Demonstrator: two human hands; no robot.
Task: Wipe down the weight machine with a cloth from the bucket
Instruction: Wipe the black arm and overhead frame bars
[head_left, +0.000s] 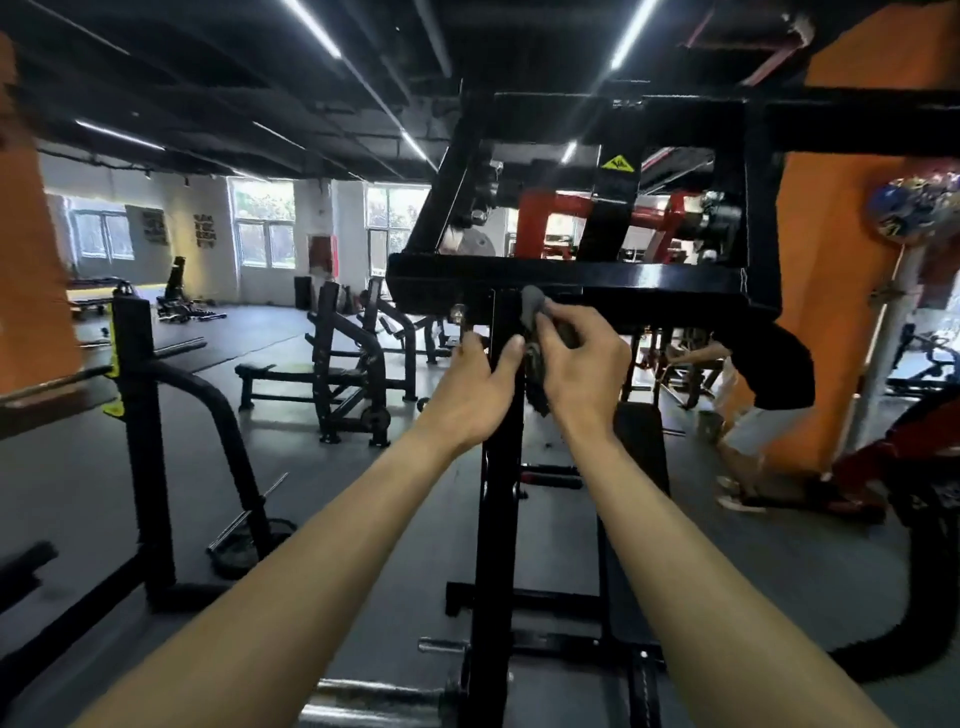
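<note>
Head camera looks along two bare forearms stretched toward the weight machine (501, 519), a black steel frame with a vertical upright in the middle of the picture and a horizontal crossbar (597, 278) above it. The right hand (582, 364) pinches a grey cloth (534, 307) between thumb and curled fingers. It presses the bunched top of the cloth against the spot where the upright meets the crossbar, and a darker part of the cloth hangs below the hand beside the upright. The left hand (475, 387) lies against the upright just beside the right hand, its thumb on the front face and its fingers bent at the left edge; whether they actually clasp the post cannot be told. A yellow warning sticker (618, 165) sits on a slanted black member higher up, with red frame parts (545, 213) behind it. To the left, well apart, stand black benches (332, 374) on a dark floor, with bright windows (262, 223) on the far wall. On the right rises an orange pillar (831, 322), a blurred person (743, 421) stands near its foot, and a thick black rope (883, 660) curves across the floor.
</note>
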